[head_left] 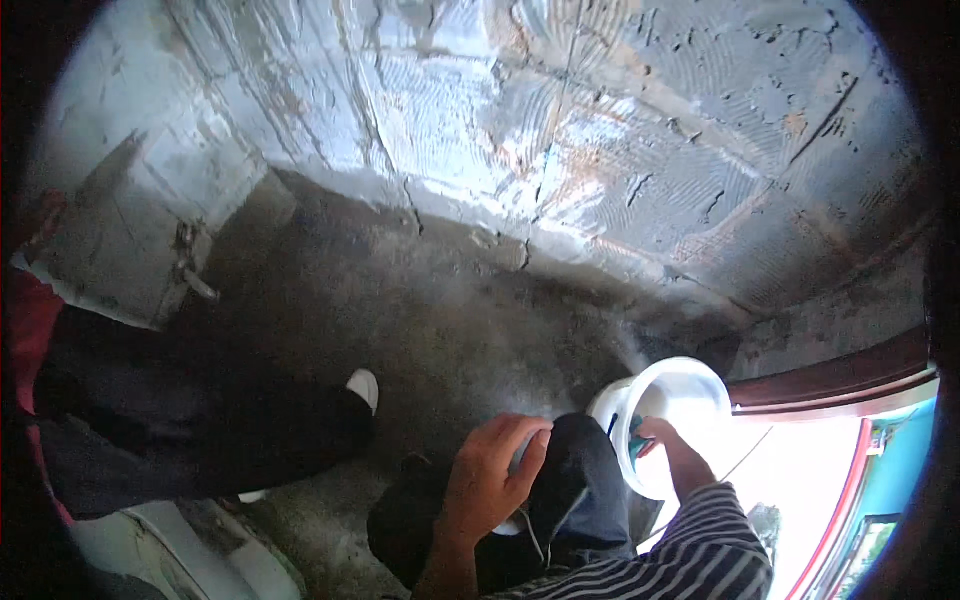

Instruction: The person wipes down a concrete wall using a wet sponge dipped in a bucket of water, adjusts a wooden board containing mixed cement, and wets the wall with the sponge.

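My right hand (655, 436) reaches over the rim of a white plastic bucket (712, 392), its fingers closed on a small teal thing (637, 443) that could be a sponge or a cloth. The bucket leans with its mouth toward me, beside my dark-trousered knee (585, 470). Just left of that knee, my left hand (490, 478) is raised with fingers curled. A pale patch shows between its thumb and fingers, too little to name.
A tall grey wall (480, 120) with combed mortar marks rises ahead from the dark concrete floor (400, 290). At left stands another person in dark trousers (180, 410). A pale block with a tap (195, 270) is behind them. A bright doorway (790, 480) opens at right.
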The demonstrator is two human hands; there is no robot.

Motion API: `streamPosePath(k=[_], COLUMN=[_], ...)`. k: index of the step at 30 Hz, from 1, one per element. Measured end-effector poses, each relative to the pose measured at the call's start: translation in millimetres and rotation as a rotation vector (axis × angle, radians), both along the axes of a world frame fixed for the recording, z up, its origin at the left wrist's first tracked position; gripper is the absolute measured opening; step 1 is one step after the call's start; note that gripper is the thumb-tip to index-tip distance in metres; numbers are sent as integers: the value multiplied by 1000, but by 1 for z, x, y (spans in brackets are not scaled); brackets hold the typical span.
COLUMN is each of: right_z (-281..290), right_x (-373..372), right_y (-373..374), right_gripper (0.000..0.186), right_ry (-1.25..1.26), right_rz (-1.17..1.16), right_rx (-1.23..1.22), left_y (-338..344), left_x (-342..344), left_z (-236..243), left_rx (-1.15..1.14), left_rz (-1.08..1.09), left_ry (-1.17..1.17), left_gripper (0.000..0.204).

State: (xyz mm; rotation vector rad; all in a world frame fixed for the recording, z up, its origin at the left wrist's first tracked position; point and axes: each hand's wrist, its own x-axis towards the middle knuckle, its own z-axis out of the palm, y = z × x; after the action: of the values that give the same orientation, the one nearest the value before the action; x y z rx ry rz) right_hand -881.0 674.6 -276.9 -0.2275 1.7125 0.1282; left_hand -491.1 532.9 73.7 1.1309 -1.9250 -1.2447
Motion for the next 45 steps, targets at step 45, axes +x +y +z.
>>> streamPosePath(k=[45], right_z=[10], right_x=[7], right_y=[73], right_gripper=[24], right_ry=[-447], right_rz=[-1121], right_rx=[-323], left_y=[-16], left_x=[4], left_z=[-7], left_rx=[-48], left_rz=[26], left_ry=[13], left_gripper=[19])
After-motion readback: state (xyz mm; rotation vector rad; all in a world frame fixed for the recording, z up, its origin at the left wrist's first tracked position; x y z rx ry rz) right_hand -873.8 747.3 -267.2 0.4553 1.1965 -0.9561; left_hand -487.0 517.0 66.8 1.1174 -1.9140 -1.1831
